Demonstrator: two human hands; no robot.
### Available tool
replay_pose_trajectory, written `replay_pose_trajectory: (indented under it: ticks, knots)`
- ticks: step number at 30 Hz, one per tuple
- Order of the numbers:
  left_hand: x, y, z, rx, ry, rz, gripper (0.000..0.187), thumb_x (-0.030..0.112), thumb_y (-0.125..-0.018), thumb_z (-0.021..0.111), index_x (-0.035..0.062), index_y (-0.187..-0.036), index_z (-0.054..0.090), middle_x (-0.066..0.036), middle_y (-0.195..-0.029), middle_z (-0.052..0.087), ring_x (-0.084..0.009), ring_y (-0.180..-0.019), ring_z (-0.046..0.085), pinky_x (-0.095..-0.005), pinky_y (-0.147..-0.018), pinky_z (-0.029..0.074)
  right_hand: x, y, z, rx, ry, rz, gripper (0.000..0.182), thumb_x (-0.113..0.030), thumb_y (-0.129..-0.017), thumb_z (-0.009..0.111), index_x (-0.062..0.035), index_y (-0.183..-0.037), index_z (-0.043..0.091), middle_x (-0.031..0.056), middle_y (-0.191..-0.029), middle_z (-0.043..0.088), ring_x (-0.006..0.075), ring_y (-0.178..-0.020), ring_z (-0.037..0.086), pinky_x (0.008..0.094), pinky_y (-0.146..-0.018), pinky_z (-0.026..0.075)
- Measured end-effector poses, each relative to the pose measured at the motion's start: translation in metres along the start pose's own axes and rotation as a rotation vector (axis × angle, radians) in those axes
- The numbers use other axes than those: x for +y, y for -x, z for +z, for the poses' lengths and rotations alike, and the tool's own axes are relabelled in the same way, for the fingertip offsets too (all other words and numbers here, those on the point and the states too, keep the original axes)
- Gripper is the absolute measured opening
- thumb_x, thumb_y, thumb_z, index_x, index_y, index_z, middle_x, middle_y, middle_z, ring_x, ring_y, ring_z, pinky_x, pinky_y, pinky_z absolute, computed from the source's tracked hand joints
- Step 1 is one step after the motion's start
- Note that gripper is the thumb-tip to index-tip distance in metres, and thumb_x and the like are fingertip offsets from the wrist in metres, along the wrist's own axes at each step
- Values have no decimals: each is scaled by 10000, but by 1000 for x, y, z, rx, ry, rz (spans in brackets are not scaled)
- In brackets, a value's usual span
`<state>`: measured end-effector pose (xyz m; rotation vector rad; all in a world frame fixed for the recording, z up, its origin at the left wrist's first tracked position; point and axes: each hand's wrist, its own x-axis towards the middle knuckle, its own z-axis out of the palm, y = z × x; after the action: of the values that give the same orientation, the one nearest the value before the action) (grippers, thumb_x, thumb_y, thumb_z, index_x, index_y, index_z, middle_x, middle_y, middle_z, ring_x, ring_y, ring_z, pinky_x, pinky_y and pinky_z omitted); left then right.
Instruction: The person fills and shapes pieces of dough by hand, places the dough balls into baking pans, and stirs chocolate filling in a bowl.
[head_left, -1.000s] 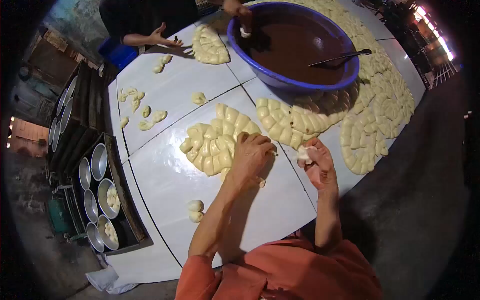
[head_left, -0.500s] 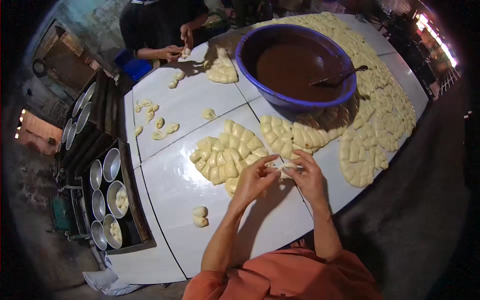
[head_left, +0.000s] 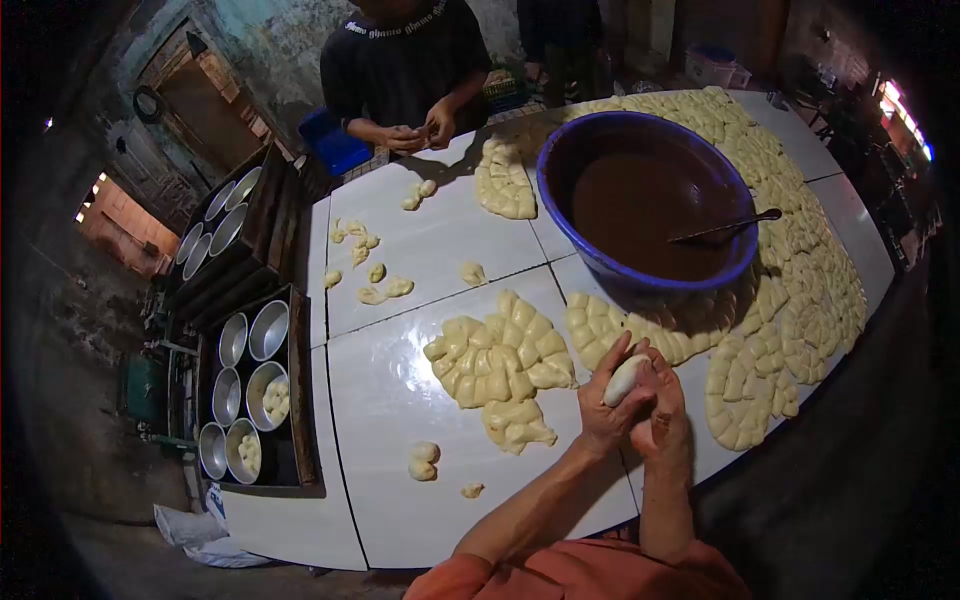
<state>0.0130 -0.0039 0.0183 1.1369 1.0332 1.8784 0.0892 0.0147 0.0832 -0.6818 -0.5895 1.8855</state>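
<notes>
A smooth pale dough piece [head_left: 626, 381] is held between my two hands above the white tiled table [head_left: 385, 520]. My left hand [head_left: 606, 405] has its fingers wrapped round the piece. My right hand [head_left: 660, 402] presses against it from the other side, fingers closed. Left of my hands lies a sheet of scored dough [head_left: 500, 350], with a smaller dough portion [head_left: 517, 424] below it. Beyond my hands stands a purple bowl [head_left: 560, 225] of brown filling [head_left: 640, 200] with a spoon [head_left: 725, 228] in it. Two dough balls [head_left: 424, 460] rest near the table's front.
Scored dough [head_left: 780, 250] covers the table's right side. Round metal tins [head_left: 268, 330] stand in dark trays at the left, two holding dough pieces. Across the table, a person in a dark shirt [head_left: 405, 75] works something small in both hands; another person stands behind.
My hands have come together round the dough piece, which was stretched between my fingertips before. The view has shifted, and a small dough scrap now shows near the table's front.
</notes>
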Motion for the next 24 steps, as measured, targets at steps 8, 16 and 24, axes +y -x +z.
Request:
replay_pose_trajectory:
  ticks: [8,16,24]
  knots:
    - [6,-3,-29,-39,204,-439,856,93,-901,720,95,-1564,177,-249,-1451,428,-194,-1031,650,-301,-890,551,-68,-113,-2,-153,575,-277,192,-212,-959,632,-38,-1027,589,26,-896,616,104,-803,600,282,-709,498]
    - [19,8,-80,-44,-116,-543,423,198,-976,636,17,-1345,536,-132,-1196,661,-171,-996,656,-302,-840,528,-83,-227,-36,-462,1987,-48,218,-229,-872,632,-27,-953,653,121,-889,675,192,-808,615,384,-731,478]
    - [26,10,-84,-69,-149,-611,431,226,-970,650,-21,-1311,558,-159,-1190,661,-188,-1018,653,-309,-864,540,-92,-254,-43,-308,1821,137,246,-273,-858,635,-38,-918,670,90,-814,667,192,-723,581,399,-661,458]
